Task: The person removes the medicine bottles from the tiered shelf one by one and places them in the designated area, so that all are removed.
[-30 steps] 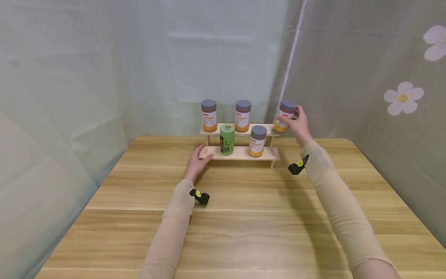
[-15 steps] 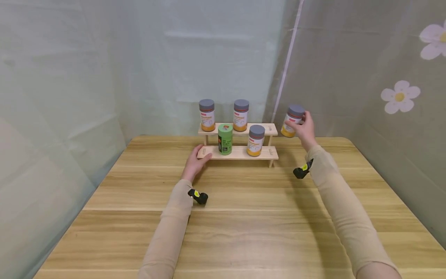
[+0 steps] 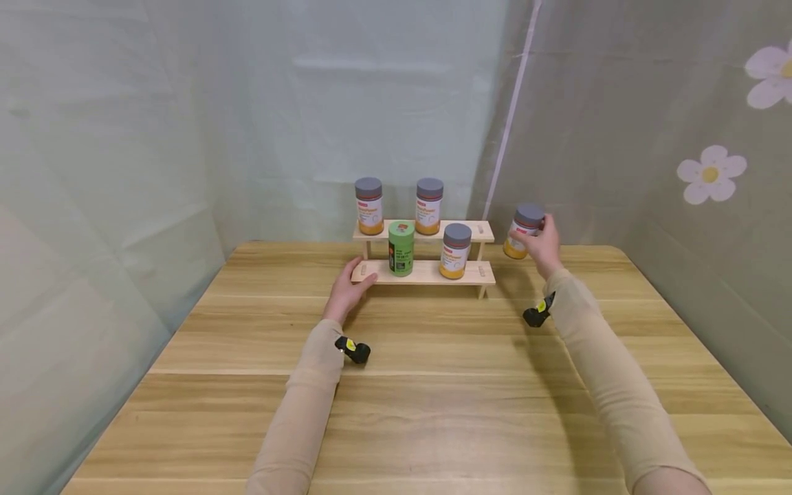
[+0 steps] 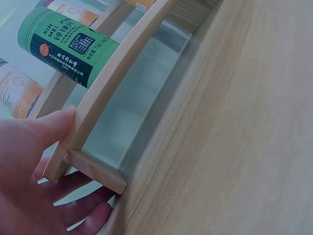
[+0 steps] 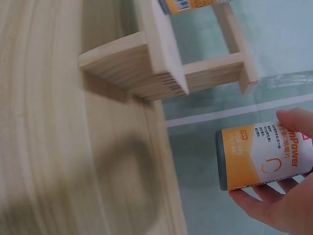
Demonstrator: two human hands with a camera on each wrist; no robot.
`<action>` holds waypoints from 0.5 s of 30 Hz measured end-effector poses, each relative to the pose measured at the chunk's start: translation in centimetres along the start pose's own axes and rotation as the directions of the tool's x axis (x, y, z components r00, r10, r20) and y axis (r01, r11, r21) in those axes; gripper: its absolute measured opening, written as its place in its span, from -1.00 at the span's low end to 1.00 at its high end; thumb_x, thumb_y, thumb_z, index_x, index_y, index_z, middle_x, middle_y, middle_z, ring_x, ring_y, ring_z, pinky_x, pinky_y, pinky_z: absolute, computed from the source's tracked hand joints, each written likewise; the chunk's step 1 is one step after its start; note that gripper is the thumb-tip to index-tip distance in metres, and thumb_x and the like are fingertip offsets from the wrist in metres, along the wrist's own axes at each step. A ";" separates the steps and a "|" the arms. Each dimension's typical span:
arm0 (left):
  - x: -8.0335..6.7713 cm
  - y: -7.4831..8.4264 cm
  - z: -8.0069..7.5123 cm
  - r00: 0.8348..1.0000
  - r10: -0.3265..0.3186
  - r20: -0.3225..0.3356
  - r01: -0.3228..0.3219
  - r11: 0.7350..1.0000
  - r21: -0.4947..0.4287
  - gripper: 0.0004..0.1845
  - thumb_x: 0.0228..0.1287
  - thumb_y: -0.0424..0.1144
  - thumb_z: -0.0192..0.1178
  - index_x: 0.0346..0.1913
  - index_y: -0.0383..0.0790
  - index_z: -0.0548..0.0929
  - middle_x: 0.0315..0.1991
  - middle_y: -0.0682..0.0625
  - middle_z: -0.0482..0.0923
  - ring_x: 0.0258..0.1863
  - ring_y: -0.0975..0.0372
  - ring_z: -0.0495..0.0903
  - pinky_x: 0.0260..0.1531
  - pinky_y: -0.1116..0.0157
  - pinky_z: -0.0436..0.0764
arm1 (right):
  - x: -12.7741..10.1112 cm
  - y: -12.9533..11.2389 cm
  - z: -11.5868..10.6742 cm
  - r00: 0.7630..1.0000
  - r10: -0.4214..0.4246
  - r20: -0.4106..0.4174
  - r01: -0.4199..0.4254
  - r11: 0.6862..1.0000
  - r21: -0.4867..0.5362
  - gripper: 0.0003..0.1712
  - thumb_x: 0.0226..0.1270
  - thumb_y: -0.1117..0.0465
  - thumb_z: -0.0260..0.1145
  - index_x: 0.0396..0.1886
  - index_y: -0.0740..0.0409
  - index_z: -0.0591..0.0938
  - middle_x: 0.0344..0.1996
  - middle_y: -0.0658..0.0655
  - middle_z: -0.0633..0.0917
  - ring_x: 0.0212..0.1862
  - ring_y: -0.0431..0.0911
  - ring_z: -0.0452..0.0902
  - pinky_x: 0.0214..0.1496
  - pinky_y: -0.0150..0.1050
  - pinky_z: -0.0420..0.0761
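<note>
My right hand [image 3: 542,245] grips a grey-capped supplement bottle [image 3: 522,232] with a white and orange label, right of the two-tier wooden shelf [image 3: 423,273]. In the right wrist view the bottle [image 5: 264,154] lies between thumb and fingers, beyond the table's edge in that view. At the shelf's left end my left hand [image 3: 346,290] pinches the lower board, thumb on top and fingers beneath, as the left wrist view shows. A green bottle [image 3: 401,249] and a grey-capped bottle [image 3: 455,251] stand on the lower tier. Two more grey-capped bottles, one left [image 3: 370,207] and one mid-board [image 3: 428,207], stand on the upper tier.
The shelf stands near the back of a wood-grain table [image 3: 421,392]. Behind it hangs a pale curtain [image 3: 371,103]; a grey one with white flowers [image 3: 711,174] borders the right side.
My right hand has carried its bottle off the upper tier's right end, moving right and then down. The left hand keeps its hold on the shelf.
</note>
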State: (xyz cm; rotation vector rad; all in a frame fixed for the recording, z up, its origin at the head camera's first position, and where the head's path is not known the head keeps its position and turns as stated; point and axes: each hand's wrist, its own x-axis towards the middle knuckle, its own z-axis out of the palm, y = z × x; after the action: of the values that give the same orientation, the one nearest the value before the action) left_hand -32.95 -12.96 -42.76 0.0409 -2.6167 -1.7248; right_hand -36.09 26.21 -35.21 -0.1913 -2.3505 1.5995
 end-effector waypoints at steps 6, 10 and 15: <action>-0.1 0.0 0.0 1.000 -0.007 0.001 0.007 1.000 0.003 -0.25 0.34 0.00 0.20 0.50 -0.03 0.14 0.54 -0.14 0.06 0.53 -0.03 0.03 0.53 0.00 0.03 | -0.1 1.1 0.4 1.000 0.011 -0.015 -0.011 0.999 -0.033 -0.13 0.19 0.28 0.39 0.40 0.23 0.12 0.38 0.36 0.33 0.39 0.21 0.28 0.45 0.06 0.33; 0.0 0.1 0.0 1.000 -0.005 0.000 0.005 1.000 -0.001 -0.25 0.34 -0.01 0.20 0.50 -0.05 0.14 0.54 -0.14 0.05 0.53 -0.03 0.03 0.53 0.00 0.02 | -0.4 1.7 0.8 1.000 -0.005 -0.015 0.004 0.999 -0.046 -0.13 0.18 0.32 0.38 0.40 0.26 0.11 0.37 0.39 0.34 0.38 0.22 0.29 0.46 0.05 0.33; -0.1 0.1 -0.1 1.000 -0.001 -0.001 0.001 1.000 0.005 -0.24 0.33 -0.01 0.20 0.50 -0.05 0.14 0.53 -0.15 0.07 0.53 -0.03 0.05 0.53 0.01 0.03 | -0.4 2.6 1.2 1.000 -0.012 -0.005 0.011 0.997 -0.079 -0.13 0.18 0.36 0.36 0.40 0.29 0.11 0.36 0.41 0.34 0.38 0.24 0.28 0.48 0.05 0.30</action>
State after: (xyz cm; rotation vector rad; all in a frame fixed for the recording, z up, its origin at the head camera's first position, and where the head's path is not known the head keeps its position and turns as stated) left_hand -32.83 -13.03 -42.61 0.0432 -2.6207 -1.7185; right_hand -36.18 26.02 -38.11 -0.1985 -2.4080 1.5005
